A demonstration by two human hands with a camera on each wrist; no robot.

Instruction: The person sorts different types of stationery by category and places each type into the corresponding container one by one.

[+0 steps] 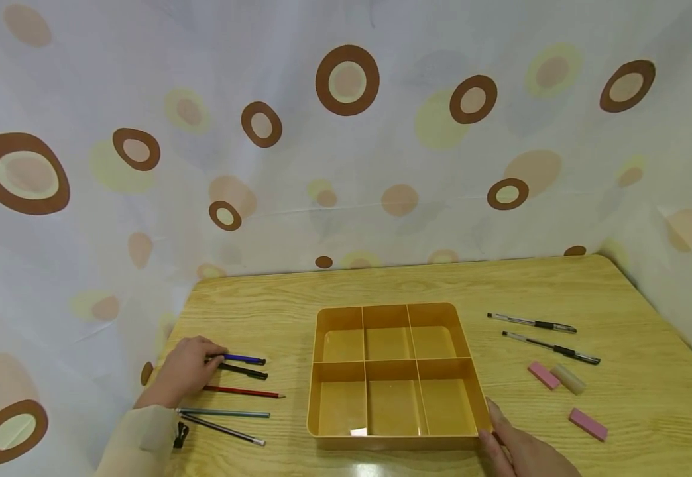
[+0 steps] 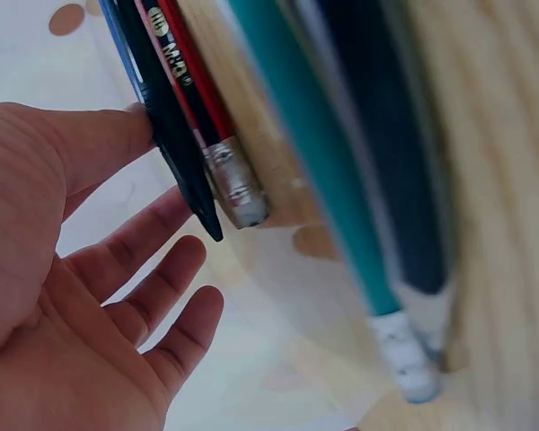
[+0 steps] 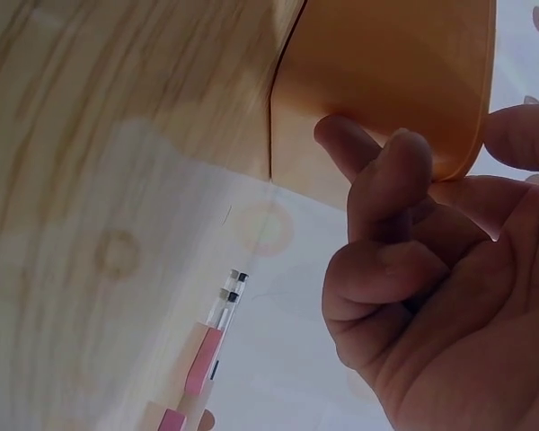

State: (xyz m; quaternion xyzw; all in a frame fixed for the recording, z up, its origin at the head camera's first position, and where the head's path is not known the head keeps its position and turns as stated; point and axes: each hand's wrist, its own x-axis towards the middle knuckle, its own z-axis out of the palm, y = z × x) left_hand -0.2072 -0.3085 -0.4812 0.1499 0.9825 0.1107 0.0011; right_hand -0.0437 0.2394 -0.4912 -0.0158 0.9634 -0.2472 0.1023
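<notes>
Six-part yellow tray held at its corner, pens and pencils to its left

The yellow tray (image 1: 394, 442) sits on the wood-grain table (image 1: 280, 291), near the middle, split by thin dividers into two rows of three compartments (image 1: 394, 404). The floors of all six lie in plain view, and a small bright glint shows at the front of the near-left one. The right hand (image 1: 519, 447) holds the tray's near right corner, thumb and fingers about the rim and outer wall.

The left hand (image 1: 187, 368) is narrowed to a pinch on the end of the blue pen (image 1: 246, 360), its other fingers loosely spread. The black pen (image 1: 244, 370) lies just beside, close against the thumb. Nearer the person come a red pencil (image 1: 247, 391), then a teal pencil (image 1: 227, 414) and a dark pencil (image 1: 223, 428), these two converging toward the sleeve (image 1: 137, 437).

Right of the tray, two clear pens (image 1: 533, 323) lie roughly parallel. Below them, one pink block (image 1: 543, 375) is next to a pale cylinder (image 1: 569, 379), and a second pink block (image 1: 588, 424) lies apart, nearer the person
</notes>
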